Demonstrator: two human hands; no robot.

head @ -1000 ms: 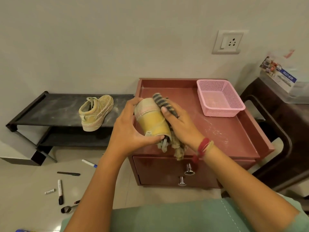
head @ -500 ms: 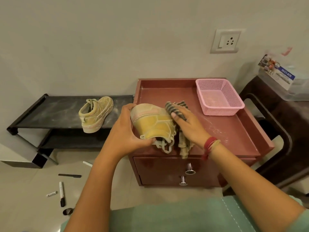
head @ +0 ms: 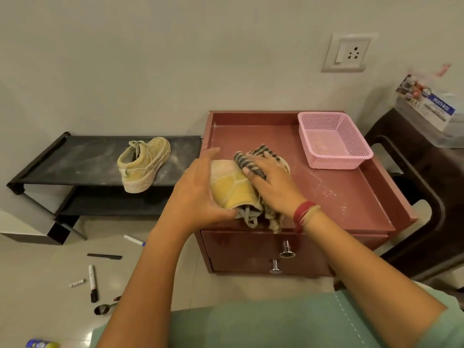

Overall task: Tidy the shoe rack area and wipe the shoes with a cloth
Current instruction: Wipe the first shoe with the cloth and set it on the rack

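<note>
Left hand (head: 198, 194) grips yellow shoe (head: 231, 189) at heel, bracing it over drawer cabinet (head: 339, 197). Right hand (head: 273, 187), fingers flat, presses striped cloth (head: 251, 159) on upper: wiping likely needs counter-hold.

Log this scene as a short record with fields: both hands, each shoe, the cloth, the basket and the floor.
Left hand: grips the yellow shoe at the red cabinet front edge
Right hand: presses the striped cloth against that shoe
Second shoe: dusty, on the black rack top shelf
Pink basket: back right of the cabinet top
Floor: markers and a spoon lie loose
</note>
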